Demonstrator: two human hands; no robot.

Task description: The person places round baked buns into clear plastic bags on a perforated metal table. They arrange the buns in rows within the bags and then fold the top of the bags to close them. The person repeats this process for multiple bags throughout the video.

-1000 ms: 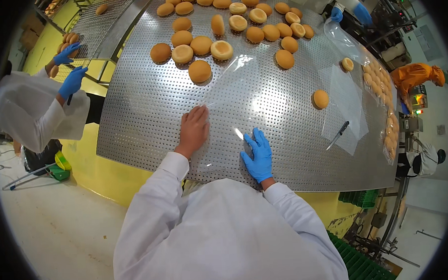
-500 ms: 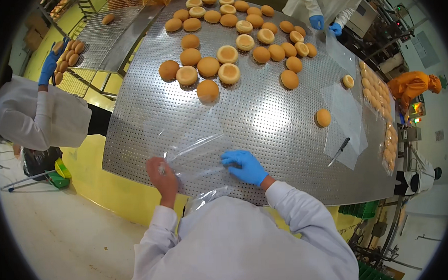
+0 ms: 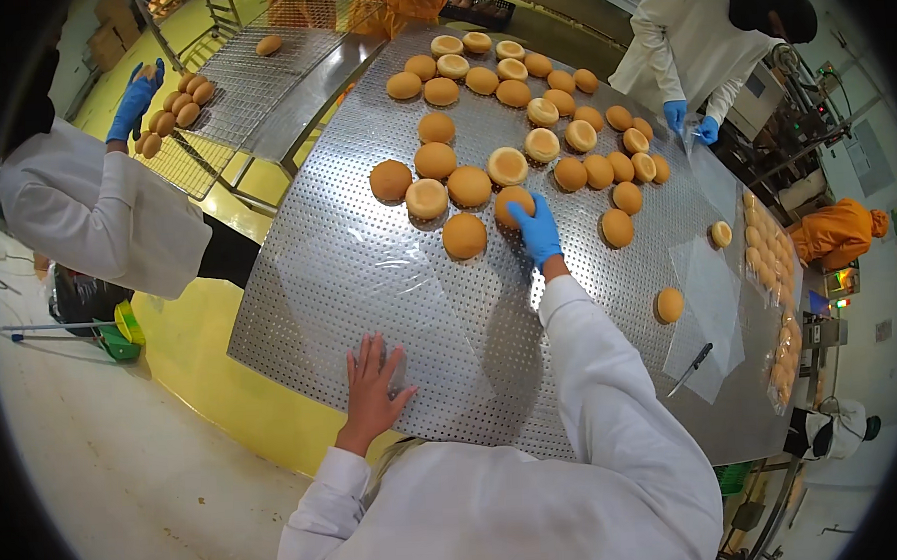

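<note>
My right hand, in a blue glove, reaches out over the table and is closed on a round bun with its brown side up. Other buns lie close around it: a pale-faced one just beyond and a brown one to its left. Near the table's front edge my bare left hand lies with fingers spread, at the near end of a clear plastic bag. The bag is spread flat on the perforated metal table, its outline hard to see.
Several more buns cover the far part of the table. At right lie clear sheets, a knife and bagged buns. A gloved co-worker stands at far right; another holds buns beside a wire rack at left.
My right hand has gone from the bag to the bun, which showed its pale face before and now shows brown. My left fingers have opened out, and the bag now lies flat.
</note>
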